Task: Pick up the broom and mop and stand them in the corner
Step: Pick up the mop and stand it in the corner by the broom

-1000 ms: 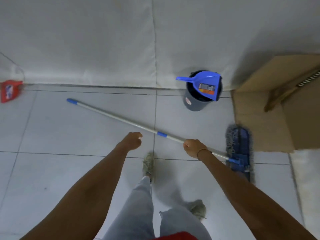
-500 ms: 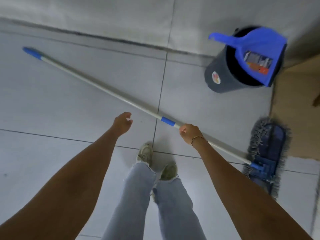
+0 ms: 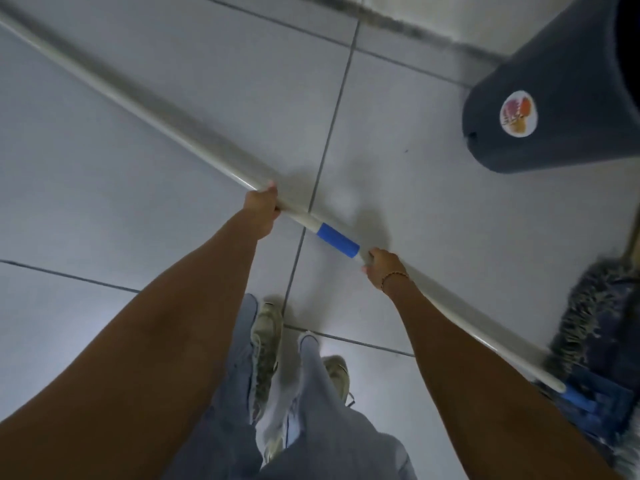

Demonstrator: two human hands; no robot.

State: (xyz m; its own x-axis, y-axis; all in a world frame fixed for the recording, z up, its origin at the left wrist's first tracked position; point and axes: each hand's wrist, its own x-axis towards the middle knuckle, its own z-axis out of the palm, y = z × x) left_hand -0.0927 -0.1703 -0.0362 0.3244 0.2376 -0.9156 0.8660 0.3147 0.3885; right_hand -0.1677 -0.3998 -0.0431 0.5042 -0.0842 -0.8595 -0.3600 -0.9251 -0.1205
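Biggest change from half a second back: the left hand was hanging open above the pole, and now it's wrapped around it, so both hands are on the mop handle. The camera has also dropped a lot closer to the floor, so everything looks bigger and the blue dustpan that sat in the bin is cut off the top edge.

Closest to the camera are the grey trouser legs and two pale sneakers, standing on the light tiled floor right behind the pole. Then the two forearms reaching forward. The right hand, with a thin bracelet at the wrist, is closed around the white shaft just below the blue collar; the left hand grips the shaft just above it, so the collar sits between the two hands.

The pole runs diagonally from the upper left edge down to the lower right, where it joins the blue mop head with its shaggy dark fringe, low down by the floor at the right edge. Can't tell if the handle has left the floor.

Further out, a dark grey bin with a round sticker stands upper right, near the wall's baseboard, apart from the pole.
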